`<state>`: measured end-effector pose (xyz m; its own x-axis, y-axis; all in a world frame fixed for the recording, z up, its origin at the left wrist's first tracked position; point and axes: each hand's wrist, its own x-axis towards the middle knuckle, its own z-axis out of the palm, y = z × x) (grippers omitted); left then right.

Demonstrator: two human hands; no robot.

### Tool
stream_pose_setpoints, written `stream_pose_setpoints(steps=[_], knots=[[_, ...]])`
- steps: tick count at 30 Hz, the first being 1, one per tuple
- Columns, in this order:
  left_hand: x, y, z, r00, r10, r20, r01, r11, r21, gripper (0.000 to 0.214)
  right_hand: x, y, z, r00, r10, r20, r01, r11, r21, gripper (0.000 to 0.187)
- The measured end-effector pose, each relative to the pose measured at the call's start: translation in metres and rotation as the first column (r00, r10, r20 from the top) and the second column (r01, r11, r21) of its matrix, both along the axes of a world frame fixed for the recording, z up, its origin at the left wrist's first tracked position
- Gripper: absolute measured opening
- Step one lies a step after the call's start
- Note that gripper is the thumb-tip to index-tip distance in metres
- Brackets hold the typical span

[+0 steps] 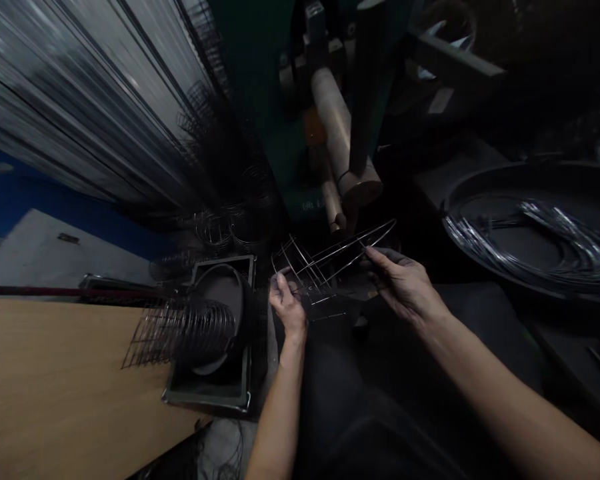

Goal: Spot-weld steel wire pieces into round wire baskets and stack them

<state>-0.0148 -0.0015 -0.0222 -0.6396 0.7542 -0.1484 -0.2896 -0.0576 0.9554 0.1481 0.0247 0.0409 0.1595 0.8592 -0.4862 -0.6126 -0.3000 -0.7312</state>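
Dim wkshop, machine roller (337, 133) just above hands | wire frame (325, 263) btw hands | L hand (290, 307) pinches its L end, R hand (405, 283) closed on R rim | step: prob aligning frame | nxt: needs steady 2-hand grip

The long metal rods (80, 100) up top left are smearing into pure streaks and running off the top and left edges. The lower part of the wire frame (330, 263) is melting into the dark behind it, and the left hand (287, 307) is covering its near corner. The round tub (500, 247) of coiled wire is getting clipped by the right edge. The machine (340, 127) behind is mostly sinking into shadow, details too murky to tell.
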Motion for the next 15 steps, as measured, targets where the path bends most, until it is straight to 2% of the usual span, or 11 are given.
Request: stream_pose_setpoints(steps=[7,12,15], knots=[[-0.006,0.001,0.008,0.996,-0.009,-0.086,0.008,1.0,-0.006,0.048,-0.005,0.0,0.0,0.999,0.038,0.034,-0.039,0.999,0.013,0.038],[-0.006,0.002,0.013,0.991,-0.043,-0.126,0.043,0.999,-0.004,0.048,-0.008,0.002,0.002,1.0,0.002,0.002,-0.002,1.0,-0.02,0.036],[-0.005,0.003,0.017,0.99,-0.041,-0.133,0.04,0.999,-0.01,0.049,-0.008,0.005,0.001,1.0,0.003,0.023,-0.003,1.0,0.009,0.035]])
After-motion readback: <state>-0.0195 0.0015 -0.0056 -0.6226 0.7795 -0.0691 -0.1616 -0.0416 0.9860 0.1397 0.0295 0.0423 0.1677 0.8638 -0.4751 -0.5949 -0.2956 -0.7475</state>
